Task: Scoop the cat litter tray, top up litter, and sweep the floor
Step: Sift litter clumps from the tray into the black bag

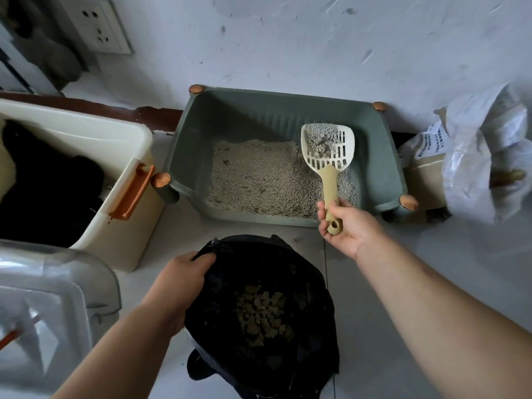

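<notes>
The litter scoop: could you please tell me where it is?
Head view, right of centre: the right hand holds the litter scoop over the right side of the green tray.

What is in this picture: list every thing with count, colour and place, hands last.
Grey-green plastic litter tray: one, copper-capped corners, on the floor against the wall.
Grey granular litter: one bed, inside the tray.
Beige slotted plastic scoop: one, over the tray's right side, loaded with litter.
Black plastic bin bag: one, on the floor in front of the tray.
Brownish clumps: one pile, inside the bag.
Cream plastic bin with orange handle: one, left of the tray.
Clear plastic cover: one, lower left.
White and tan sack: one, right of the tray.
White wall socket: one, upper left.
Left hand: one, grips the bag's rim.
Right hand: one, holds the scoop's handle.
</notes>
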The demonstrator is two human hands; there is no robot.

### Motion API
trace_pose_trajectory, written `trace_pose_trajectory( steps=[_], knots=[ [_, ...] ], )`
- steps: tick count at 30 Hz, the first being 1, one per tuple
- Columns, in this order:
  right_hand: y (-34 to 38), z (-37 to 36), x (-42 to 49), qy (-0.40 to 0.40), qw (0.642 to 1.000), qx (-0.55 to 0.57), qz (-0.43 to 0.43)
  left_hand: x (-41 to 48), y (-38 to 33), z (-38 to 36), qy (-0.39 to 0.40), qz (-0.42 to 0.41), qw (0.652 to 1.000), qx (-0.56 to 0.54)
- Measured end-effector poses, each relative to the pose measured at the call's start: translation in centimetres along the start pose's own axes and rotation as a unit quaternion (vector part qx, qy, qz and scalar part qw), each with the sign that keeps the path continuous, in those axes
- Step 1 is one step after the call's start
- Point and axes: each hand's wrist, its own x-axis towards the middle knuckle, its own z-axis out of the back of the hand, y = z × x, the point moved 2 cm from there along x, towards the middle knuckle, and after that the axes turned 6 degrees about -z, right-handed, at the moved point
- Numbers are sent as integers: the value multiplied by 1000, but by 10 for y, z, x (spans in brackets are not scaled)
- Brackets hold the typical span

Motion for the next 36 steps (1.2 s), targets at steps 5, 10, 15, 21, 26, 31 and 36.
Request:
trace_pose_trajectory(
  steps=[5,10,15,21,26,31,36],
  knots=[
    [3,-1,-7,-13,1000,-16,3,-3,-2,-1,2,-4,1000,1],
    [10,-2,-28,-50,997,-63,2,-4,-3,0,-3,-9,1000,0],
    [26,-12,-47,-42,996,-74,-28,-3,-2,2,-3,-6,1000,-4],
    [43,-39,-25,-2,991,-5,-137,1,-2,4,1,-6,1000,-3],
    [38,-62,5,3,989,46,-143,6,0,6,0,0,1000,-6],
    [12,-77,22,-4,994,42,-96,12,4,8,0,8,1000,-19],
    [-19,-61,29,9,997,30,-71,12,7,10,4,12,1000,-24]
  ],
)
